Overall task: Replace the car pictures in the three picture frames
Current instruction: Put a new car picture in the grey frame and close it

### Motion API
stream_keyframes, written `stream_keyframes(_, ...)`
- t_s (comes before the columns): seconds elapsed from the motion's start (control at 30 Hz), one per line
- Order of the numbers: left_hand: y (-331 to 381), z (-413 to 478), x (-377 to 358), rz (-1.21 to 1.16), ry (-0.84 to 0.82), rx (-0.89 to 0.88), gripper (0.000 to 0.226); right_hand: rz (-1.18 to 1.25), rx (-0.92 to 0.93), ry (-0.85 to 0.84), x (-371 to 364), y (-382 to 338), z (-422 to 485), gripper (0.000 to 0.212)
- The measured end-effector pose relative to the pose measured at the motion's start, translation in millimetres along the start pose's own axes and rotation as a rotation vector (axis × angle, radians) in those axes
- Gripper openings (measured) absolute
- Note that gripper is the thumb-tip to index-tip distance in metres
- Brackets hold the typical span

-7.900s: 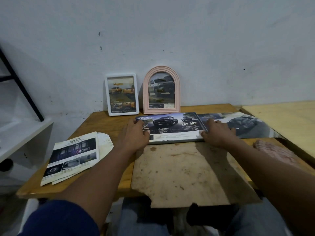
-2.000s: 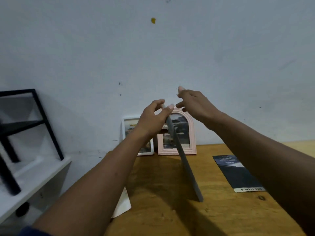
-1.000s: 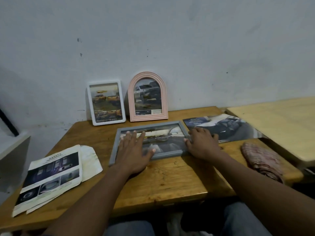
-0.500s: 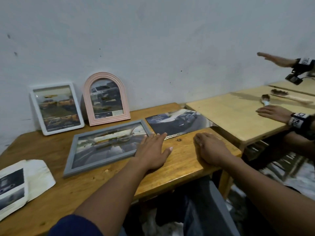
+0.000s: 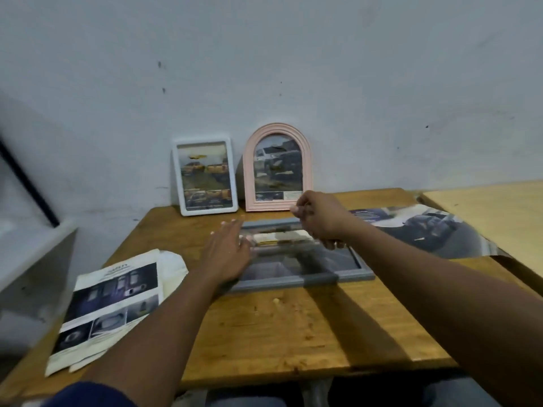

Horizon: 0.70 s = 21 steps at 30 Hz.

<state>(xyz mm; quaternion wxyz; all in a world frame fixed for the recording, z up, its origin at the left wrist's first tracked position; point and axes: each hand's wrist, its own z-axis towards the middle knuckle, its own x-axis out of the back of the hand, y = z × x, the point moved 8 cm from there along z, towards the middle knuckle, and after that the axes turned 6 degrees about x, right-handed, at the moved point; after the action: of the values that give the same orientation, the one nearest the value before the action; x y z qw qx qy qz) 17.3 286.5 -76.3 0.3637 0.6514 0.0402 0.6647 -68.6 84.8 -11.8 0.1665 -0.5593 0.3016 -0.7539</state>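
The grey rectangular picture frame (image 5: 323, 261) lies flat in the middle of the wooden table (image 5: 293, 327). If it is lifted carelessly, it may slide and knock the pink arched frame (image 5: 277, 168) at the far edge. The left hand (image 5: 227, 254) rests on it with fingers straight. The right hand (image 5: 320, 218) hovers curled above it, and it is unclear whether it holds anything.

Nothing legible: the heading on the leaflet (image 5: 108, 306) at near left and the caption strip in the pink arched frame (image 5: 249, 171) are blurred.
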Motion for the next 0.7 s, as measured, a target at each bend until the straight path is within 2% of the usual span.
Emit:
stream_keyframes(0.07, -24.3, 5.4, 7.5, -0.016, 0.010, 0.051, 0.055, -0.082, 0.150, -0.007, -28.0, -30.9, 31.1, 0.016)
stream_keyframes(0.13, -39.1, 9.0, 7.3, -0.022, 0.020, 0.062, 0.057, -0.129, 0.264, -0.021, -57.5, -53.8, 50.9, 0.030)
stream_keyframes(0.2, -45.0, 9.3, 2.5, -0.039, 0.026, 0.057, 0.058, -0.175, 0.318, -0.098, -90.9, -60.9, 58.5, 0.033)
stream_keyframes(0.3, -48.0, 6.6, -5.5, -0.068, 0.024, 0.070, 0.062, -0.286, 0.346, -0.320, -141.4, -48.5, 50.9, 0.033)
stream_keyframes(0.4, -43.7, 4.8, -7.9, -0.046, 0.025, 0.035, 0.067, -0.369, 0.410, -0.361, -158.5, -32.4, 39.0, 0.051)
stream_keyframes(0.57, -38.8, 4.6, -12.6, -0.014, -0.028, 0.031, 0.071, -0.476, 0.351, -0.361, -146.1, -16.6, 37.1, 0.058)
stream_keyframes(0.7, -38.8, 4.3, -12.1, -0.012, -0.039, 0.072, 0.069, -0.573, 0.274, -0.279, -114.7, 25.0, 33.4, 0.066)
